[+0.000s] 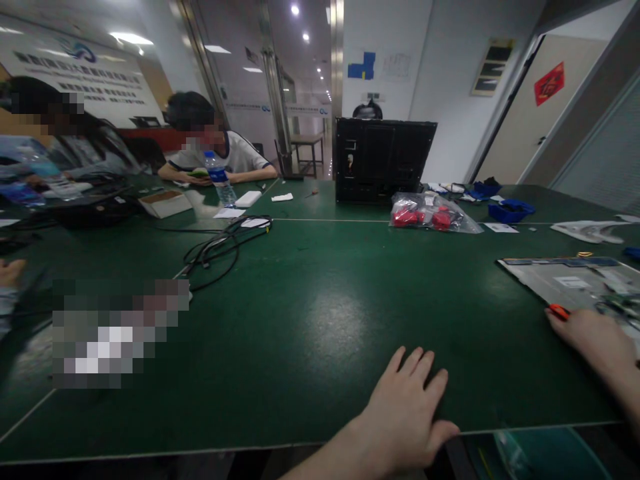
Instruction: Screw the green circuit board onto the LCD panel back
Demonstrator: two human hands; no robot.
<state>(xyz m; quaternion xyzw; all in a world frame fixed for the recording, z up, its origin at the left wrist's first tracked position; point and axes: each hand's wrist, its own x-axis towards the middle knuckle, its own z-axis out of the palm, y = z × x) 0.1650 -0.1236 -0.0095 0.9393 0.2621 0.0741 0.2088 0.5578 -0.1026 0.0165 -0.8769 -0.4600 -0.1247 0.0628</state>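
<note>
My left hand (406,405) lies flat on the green table (280,333) near its front edge, fingers spread, nothing in it. At the right, my right hand (597,341) is closed round a small orange-red object (559,311) with a dark part. Only its end shows past my fingers, so its kind cannot be made out. Just beyond that hand lies a flat grey panel (543,279) with a dark strip along its far edge and a green circuit board (623,305) on it. The frame's right edge cuts the panel off.
A black monitor-like unit (385,160) stands at the back, beside a clear bag of red parts (433,213). Blue trays (511,211) sit at the back right. Black cables (215,250) and a water bottle (220,180) lie left; people sit there.
</note>
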